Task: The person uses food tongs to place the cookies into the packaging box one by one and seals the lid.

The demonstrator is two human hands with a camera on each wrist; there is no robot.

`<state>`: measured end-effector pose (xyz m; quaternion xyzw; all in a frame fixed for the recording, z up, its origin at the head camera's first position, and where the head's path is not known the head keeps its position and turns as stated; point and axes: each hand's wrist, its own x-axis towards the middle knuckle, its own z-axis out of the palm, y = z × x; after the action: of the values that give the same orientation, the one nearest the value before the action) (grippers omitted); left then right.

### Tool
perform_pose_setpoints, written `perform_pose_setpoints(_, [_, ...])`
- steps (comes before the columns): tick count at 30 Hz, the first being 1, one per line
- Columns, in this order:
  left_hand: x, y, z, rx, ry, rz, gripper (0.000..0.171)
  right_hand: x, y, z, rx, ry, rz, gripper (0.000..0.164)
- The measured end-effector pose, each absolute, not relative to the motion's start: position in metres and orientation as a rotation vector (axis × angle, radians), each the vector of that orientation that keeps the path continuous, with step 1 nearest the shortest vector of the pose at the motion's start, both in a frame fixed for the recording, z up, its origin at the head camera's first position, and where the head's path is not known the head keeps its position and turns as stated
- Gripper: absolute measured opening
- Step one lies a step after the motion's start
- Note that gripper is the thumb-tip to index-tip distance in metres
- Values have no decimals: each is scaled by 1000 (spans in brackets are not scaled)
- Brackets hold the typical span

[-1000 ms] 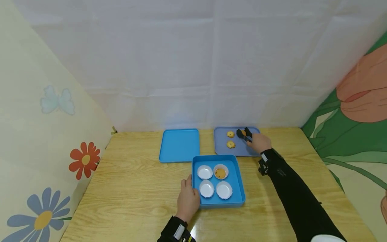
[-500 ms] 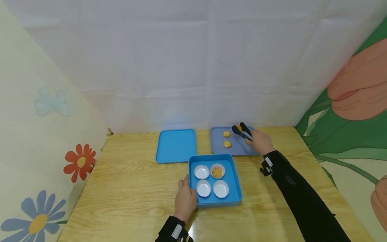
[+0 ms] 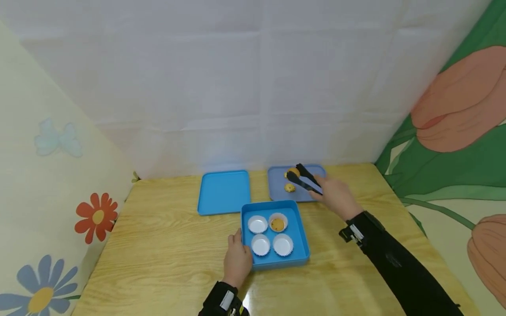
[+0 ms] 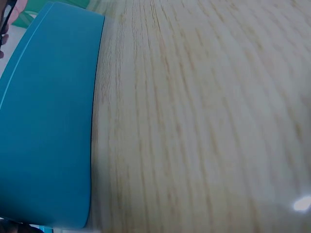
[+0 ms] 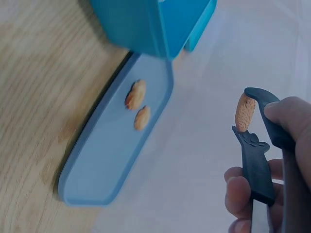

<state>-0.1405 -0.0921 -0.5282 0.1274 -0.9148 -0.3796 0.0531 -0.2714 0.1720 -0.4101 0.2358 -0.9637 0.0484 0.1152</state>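
My right hand grips a pair of dark tongs. Between the tips of the tongs is a round golden cookie, raised off the bluish-purple tray. Two more cookies lie on that tray, one in plain sight and the other partly covered by the held one in the head view. With its fingers along the left wall of a blue square box, my left hand rests against it. White fluted cups sit inside the box in two rows; the back right cup holds a cookie.
A flat bright-blue tray or lid lies behind the box to the left. Everything stands on a wood-grain table, with a white sheet hanging at its back edge. Painted panels flank both sides.
The right hand has lifted a cookie from the tray with the tongs and carried it left over the other cookies. The left hand stays at the box; the head view has shifted slightly.
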Motion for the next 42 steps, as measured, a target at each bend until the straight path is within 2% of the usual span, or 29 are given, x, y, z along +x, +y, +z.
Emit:
perform_pose_setpoints(12, [-141,-94,-526,391,-2796,-1187,48,-213,167,-425,857,-2763,226,56])
perform_pose_setpoints(20, [-140,-95,-526,393,-2803,-1178,48,-185,164,-440,940,-2814,228,55])
perform_pose_setpoints(28, [-141,-95,-526,384,-2791,-1162,48,-168,163,-453,1053,-2907,231,54])
perform_pose_setpoints(42, [-141,-95,-525,382,-2790,-1176,47,-155,159,-457,1056,-2997,176,56])
